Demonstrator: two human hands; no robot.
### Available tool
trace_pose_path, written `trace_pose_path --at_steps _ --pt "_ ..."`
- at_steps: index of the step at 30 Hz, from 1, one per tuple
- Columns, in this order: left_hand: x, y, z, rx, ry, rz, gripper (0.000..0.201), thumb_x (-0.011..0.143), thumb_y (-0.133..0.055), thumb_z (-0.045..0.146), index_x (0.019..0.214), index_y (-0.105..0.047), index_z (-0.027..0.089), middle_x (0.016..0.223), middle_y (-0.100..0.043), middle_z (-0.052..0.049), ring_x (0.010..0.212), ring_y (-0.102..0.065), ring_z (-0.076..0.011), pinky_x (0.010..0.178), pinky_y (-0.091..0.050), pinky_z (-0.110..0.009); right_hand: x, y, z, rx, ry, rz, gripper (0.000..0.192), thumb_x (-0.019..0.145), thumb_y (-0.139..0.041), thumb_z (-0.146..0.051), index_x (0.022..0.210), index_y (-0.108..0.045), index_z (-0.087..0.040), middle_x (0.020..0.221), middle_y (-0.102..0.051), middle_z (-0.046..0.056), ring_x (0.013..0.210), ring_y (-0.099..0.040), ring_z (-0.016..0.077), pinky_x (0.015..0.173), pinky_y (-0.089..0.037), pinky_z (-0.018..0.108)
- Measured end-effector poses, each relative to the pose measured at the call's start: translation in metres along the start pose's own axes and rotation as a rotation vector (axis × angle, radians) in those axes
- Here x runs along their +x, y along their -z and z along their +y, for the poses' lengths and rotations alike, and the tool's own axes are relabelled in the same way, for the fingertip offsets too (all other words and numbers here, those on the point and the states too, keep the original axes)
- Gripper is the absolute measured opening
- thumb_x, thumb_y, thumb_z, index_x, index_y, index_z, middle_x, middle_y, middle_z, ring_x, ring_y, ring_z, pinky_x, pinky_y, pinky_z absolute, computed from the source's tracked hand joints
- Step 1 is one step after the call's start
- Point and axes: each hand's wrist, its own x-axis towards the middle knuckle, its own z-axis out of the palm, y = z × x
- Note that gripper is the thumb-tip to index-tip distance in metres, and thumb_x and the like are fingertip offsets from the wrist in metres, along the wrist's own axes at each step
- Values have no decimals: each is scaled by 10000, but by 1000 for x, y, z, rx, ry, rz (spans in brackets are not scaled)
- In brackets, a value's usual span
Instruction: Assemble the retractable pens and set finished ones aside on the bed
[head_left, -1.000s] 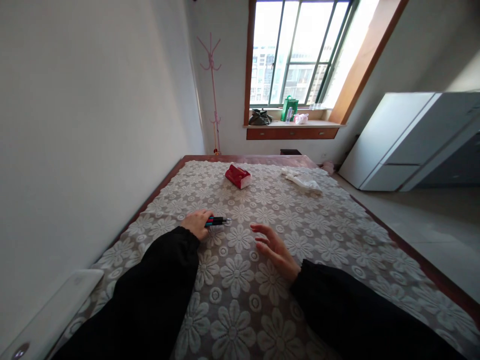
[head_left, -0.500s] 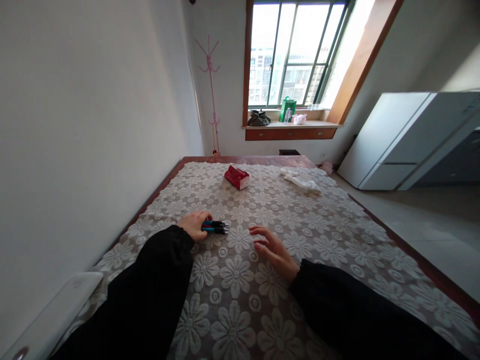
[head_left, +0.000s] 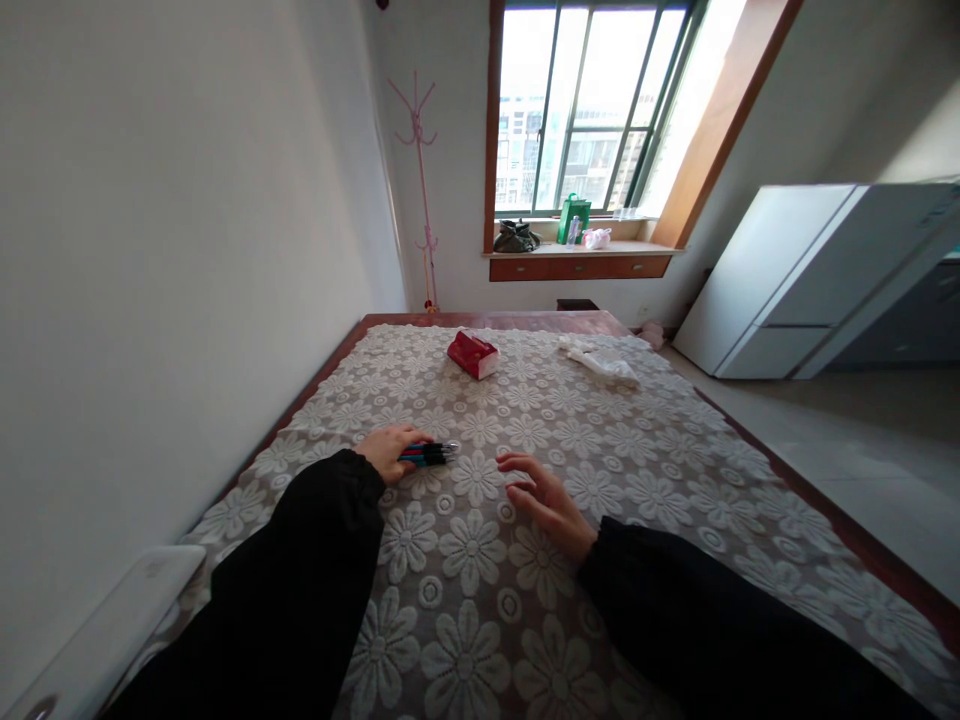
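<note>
My left hand (head_left: 390,448) rests on a flower-patterned lace cloth (head_left: 660,470) and grips a small bundle of pens (head_left: 431,454) with teal, red and black barrels, tips pointing right. My right hand (head_left: 546,495) hovers just above the cloth a short way to the right of the pens, fingers spread and holding nothing. Both arms wear black sleeves.
A red tissue pack (head_left: 473,353) and a crumpled white cloth (head_left: 600,361) lie farther back on the covered surface. A pink coat stand (head_left: 421,180) stands in the corner, a windowsill (head_left: 585,247) holds bags, and a white cabinet (head_left: 810,280) stands at right. A white wall runs along the left.
My left hand has gathered the pens tighter, keeping them at nearly the same spot. My right hand has stayed spread beside them, drifting slightly.
</note>
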Motion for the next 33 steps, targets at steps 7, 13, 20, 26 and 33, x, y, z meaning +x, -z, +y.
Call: trace_pose_path --at_steps 7,13,20,26,33 --pt "-1 2 2 -34 43 26 548 768 -700 242 1311 -629 274 1304 -694 -76 1191 -666 -280 1002 -509 -355 0 0 -1 0 0 -3 284 918 -655 -484 1142 -651 -311 1382 -576 73 1339 -536 263 1023 -523 423" --pt "-1 4 9 -26 64 68 264 785 -703 245 1043 -650 242 1081 -735 -67 1012 -698 -245 867 -515 -329 -1 0 1 -7 6 -4 283 930 -641 -474 1151 -647 -297 1381 -571 77 1340 -531 253 1019 -518 404" --pt "3 5 3 -18 31 36 70 870 -640 277 916 -658 228 1097 -713 -41 1037 -671 -219 932 -492 -312 0 1 4 -6 7 2 287 938 -636 -459 1157 -642 -274 1391 -562 86 1353 -515 249 1020 -505 396" --pt "3 6 7 4 45 41 108 826 -713 279 904 -671 218 1109 -686 -58 1063 -657 -245 919 -496 -330 0 2 6 -6 17 7 264 945 -635 -440 1155 -644 -280 1387 -564 80 1350 -516 246 1016 -502 392" --pt "2 9 11 -3 13 63 77 819 -725 224 874 -675 203 1127 -673 -67 1116 -637 -244 977 -480 -341 1 1 5 -8 23 11 265 940 -638 -448 1139 -649 -273 1373 -567 83 1324 -537 241 1001 -512 389"
